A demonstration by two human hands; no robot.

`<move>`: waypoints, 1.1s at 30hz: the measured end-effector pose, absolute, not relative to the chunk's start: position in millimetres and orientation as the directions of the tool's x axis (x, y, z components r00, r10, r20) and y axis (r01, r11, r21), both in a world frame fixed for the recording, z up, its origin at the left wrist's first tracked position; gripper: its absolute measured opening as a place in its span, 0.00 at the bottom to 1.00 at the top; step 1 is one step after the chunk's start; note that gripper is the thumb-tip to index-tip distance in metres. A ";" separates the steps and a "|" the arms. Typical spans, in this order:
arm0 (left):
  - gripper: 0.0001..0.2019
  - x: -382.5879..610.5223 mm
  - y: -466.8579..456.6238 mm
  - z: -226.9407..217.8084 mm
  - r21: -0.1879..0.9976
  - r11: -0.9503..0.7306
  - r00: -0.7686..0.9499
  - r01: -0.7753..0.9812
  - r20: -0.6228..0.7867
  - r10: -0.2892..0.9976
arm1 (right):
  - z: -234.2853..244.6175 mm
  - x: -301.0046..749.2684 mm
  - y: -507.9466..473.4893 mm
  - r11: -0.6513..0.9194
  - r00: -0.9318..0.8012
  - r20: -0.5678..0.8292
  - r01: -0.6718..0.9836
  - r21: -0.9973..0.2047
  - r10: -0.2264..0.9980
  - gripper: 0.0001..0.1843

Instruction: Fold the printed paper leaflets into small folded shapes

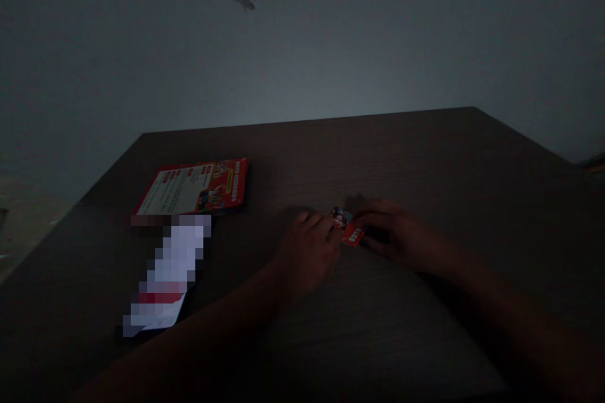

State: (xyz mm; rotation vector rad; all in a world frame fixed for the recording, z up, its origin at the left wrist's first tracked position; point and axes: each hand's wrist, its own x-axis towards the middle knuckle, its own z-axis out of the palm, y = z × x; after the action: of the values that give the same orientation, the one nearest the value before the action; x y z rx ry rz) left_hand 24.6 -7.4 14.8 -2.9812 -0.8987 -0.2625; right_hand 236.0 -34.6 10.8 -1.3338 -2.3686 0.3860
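The scene is very dim. A small red card or packet (348, 228) with a printed picture lies on the dark wooden table (425, 157) near its middle. My left hand (309, 252) has its fingers curled and pinched at the packet's left edge. From the other side, my right hand (394, 233) grips the right edge with bent fingers. Both hands rest low on the table top, and both forearms reach in from the near edge.
A red and white printed box or booklet (196, 187) lies flat at the left rear of the table. In front of it lies a white paper (167, 277) with a red band, partly blurred out. A pale wall (331, 44) rises behind the table's far edge.
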 end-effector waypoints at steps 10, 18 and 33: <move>0.09 23.3 -9.8 18.9 -0.035 -0.753 0.747 0.657 0.163 0.644 | 11.3 236.0 -31.9 0.549 -0.511 0.206 0.737 -0.394 0.834 0.13; 0.10 22.3 -7.0 20.4 0.048 -0.684 0.675 0.728 0.122 0.728 | 9.8 233.9 -32.0 0.496 -0.456 0.197 0.767 -0.408 0.868 0.13; 0.13 22.9 1.3 17.8 0.108 -0.613 0.609 0.783 0.075 0.790 | 5.6 225.6 -27.9 0.382 -0.347 0.162 0.823 -0.420 0.924 0.14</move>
State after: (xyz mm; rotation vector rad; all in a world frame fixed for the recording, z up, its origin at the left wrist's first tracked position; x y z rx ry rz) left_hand 22.9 1.3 17.8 -2.8745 -1.4070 -0.1841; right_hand 225.6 -27.9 5.6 -1.5171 -2.2768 0.3754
